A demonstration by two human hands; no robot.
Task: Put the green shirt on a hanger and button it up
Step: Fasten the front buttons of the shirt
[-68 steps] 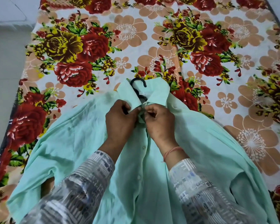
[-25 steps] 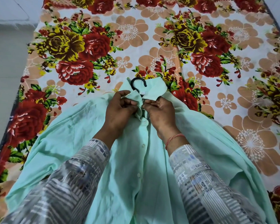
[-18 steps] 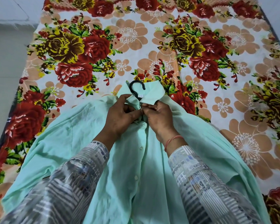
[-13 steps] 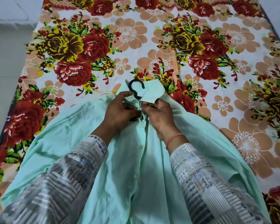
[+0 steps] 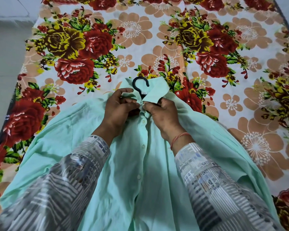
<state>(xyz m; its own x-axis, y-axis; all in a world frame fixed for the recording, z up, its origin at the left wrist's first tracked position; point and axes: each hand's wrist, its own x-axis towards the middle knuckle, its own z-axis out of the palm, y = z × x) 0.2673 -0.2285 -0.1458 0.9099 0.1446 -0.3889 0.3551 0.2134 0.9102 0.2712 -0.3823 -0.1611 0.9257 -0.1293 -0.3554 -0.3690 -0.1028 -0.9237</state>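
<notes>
head view: left hand and right hand pinching green shirt collar below hanger; button may slip if placket edges misalign.

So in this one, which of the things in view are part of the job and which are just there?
Part of the job:
- green shirt, both front edges pinched at the collar
- black hanger, hook sticking out of the collar
- left hand
- right hand

Just there:
- floral bedsheet under the shirt
- thread band on the right wrist
</notes>
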